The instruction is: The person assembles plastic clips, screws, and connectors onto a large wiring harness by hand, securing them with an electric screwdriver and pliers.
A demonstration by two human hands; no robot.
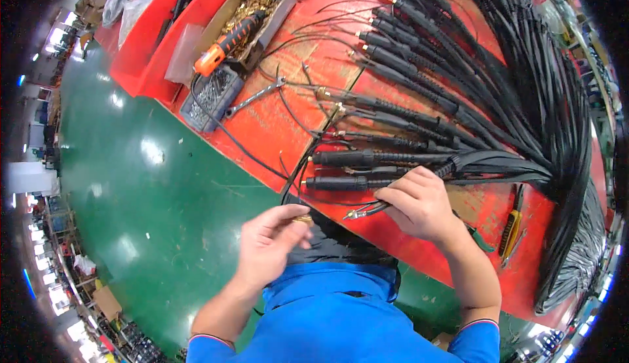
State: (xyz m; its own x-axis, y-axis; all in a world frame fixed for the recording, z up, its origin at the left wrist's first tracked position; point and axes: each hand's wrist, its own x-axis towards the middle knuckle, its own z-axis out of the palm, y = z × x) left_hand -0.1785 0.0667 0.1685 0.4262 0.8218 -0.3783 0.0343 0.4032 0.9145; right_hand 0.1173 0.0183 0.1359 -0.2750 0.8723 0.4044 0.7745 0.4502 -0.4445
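Left hand: from the head view, the person's left hand (267, 244) is raised just off the edge of the counter, thumb and fingertips pinched on a small brass piece (302, 219).
Right hand: the right hand (420, 204) has its fingers clamped around a black cable (376, 208), near the cable's end.
Cable end: a shiny metal tip (354, 215) sticks out past the right hand's fingers, pointing toward the left hand; the tip and the brass piece are apart.
Counter: a red, worn top (272, 127) runs slantwise in front of the person.
Handles: black handles (393, 68) lie side by side in a fan beyond the right hand, their ends mostly toward the left.
Bundle: a thick bundle of black cables (563, 114) curves down the right side of the counter.
Far left: an orange-and-black power tool (227, 43) lies over a cardboard box (280, 19) of brass bits; a red bin (131, 71) stands beside it.
Nearer: a wrench (255, 98) rests just right of a grey tray (191, 116) of small metal parts.
Near right: a yellow-and-black tool (509, 233) lies between the right forearm and the bundle.
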